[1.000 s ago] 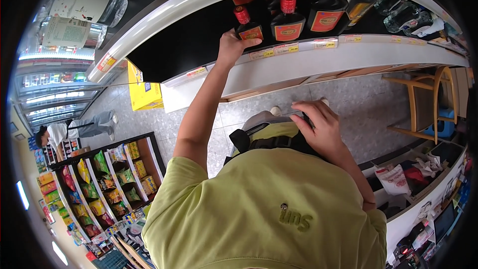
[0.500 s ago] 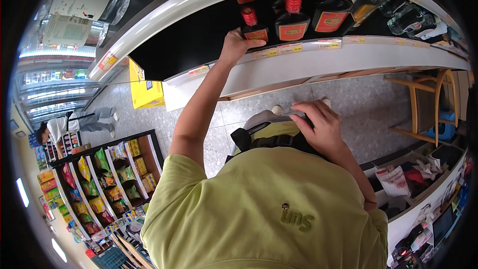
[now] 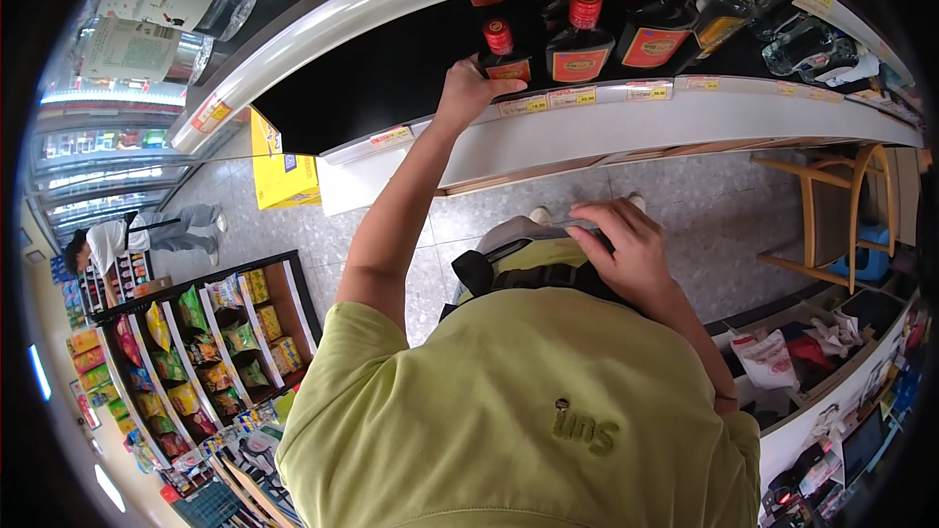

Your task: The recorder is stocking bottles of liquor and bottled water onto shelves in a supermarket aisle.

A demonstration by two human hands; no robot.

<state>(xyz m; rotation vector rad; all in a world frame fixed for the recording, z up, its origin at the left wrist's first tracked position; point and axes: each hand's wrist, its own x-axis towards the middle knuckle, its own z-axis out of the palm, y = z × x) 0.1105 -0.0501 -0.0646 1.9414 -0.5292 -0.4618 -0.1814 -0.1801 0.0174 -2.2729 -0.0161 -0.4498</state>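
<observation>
My left hand (image 3: 473,93) reaches up to the dark shelf and grips a small dark bottle (image 3: 507,66) with a red cap and red label. The thumb lies across the lower front of the bottle; the other fingers are mostly hidden behind it. The bottle stands upright near the shelf's front edge. To its right is a larger dark bottle (image 3: 580,44) with a red cap, and past that a wide dark bottle (image 3: 657,37) with a red label. My right hand (image 3: 626,246) hovers by my waist, its fingers bent and its thumb apart, with nothing visible in it.
A white shelf edge (image 3: 587,127) with price tags runs across in front of me. A yellow box (image 3: 284,166) stands at its left end. Snack racks (image 3: 210,352) are at the lower left, and a person (image 3: 137,235) is farther off. A wooden chair (image 3: 812,215) stands right.
The shelf and its bottles have shifted slightly right and down in view. My left hand keeps its place at the small bottle, and my right hand has hardly moved.
</observation>
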